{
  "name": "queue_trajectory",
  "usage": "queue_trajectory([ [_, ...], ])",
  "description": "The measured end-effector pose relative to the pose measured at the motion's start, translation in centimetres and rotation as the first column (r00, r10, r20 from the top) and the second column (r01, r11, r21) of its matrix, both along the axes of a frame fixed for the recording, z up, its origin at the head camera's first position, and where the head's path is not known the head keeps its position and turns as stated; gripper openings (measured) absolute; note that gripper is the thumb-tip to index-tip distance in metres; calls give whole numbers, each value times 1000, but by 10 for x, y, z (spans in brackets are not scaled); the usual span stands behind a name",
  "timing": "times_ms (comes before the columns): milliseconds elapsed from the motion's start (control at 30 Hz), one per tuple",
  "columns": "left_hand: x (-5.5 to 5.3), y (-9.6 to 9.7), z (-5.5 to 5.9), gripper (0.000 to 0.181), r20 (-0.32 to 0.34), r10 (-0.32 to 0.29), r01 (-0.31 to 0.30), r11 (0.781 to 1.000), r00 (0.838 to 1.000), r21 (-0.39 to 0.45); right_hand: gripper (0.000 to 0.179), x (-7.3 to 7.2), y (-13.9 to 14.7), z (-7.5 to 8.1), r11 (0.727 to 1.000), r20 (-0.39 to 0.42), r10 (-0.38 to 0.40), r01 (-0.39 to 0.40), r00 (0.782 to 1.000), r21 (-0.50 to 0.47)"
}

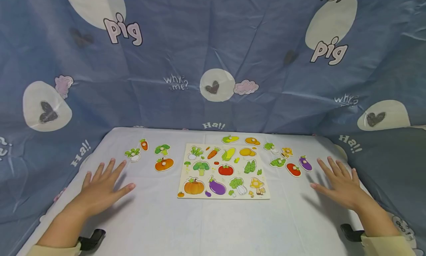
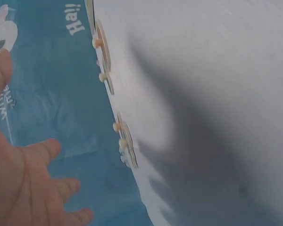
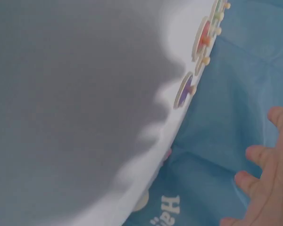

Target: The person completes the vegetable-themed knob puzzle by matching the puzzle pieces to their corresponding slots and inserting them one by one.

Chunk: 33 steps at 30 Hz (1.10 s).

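Note:
My left hand [image 1: 101,189] hovers with fingers spread at the table's left, holding nothing. Nearest it are a turnip piece [image 1: 134,156], a carrot piece [image 1: 144,144], a broccoli piece [image 1: 162,149] and a pumpkin piece [image 1: 168,162]. The right hand [image 1: 344,189], also spread and holding nothing, is over the right side, near an eggplant piece [image 1: 305,163] and a tomato piece [image 1: 294,169]. Between the hands lies a vegetable puzzle board [image 1: 213,196] with printed pictures. Small knobs stand up from the pieces in both wrist views.
Behind the board lie a corn piece [image 1: 229,139] and a potato piece [image 1: 252,141]. A bok choy piece [image 1: 270,147], a mushroom piece [image 1: 287,151] and a green leafy piece [image 1: 277,162] are right of it. A blue printed cloth [image 1: 159,56] hangs behind the white table [image 1: 159,226].

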<state>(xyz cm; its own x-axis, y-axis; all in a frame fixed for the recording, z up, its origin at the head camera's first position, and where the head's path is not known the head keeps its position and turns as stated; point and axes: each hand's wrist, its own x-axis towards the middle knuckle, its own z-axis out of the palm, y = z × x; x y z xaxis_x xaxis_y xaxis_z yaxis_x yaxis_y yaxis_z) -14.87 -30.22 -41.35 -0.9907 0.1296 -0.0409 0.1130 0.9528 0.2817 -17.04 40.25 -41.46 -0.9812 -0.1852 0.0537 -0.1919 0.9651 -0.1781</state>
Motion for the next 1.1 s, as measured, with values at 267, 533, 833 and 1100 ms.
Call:
queue_trajectory([
  [267, -5, 15, 1, 94, -17, -32, 32, 999, 999, 7, 94, -8, -15, 3, 999, 5, 28, -28, 1000, -21],
  [533, -13, 41, 3, 91, -35, -77, 78, 997, 996, 27, 90, -15, -22, 5, 998, 20, 44, -43, 999, -49],
  [833, -19, 68, 0, 86, -75, -126, 129, 990, 989, 47, 86, -23, -29, 5, 995, 15, 75, -74, 997, -71],
  [1100, -24, 85, -3, 86, -88, -200, 205, 977, 976, 50, 87, -32, -36, 4, 995, 62, 82, -78, 995, -67],
])
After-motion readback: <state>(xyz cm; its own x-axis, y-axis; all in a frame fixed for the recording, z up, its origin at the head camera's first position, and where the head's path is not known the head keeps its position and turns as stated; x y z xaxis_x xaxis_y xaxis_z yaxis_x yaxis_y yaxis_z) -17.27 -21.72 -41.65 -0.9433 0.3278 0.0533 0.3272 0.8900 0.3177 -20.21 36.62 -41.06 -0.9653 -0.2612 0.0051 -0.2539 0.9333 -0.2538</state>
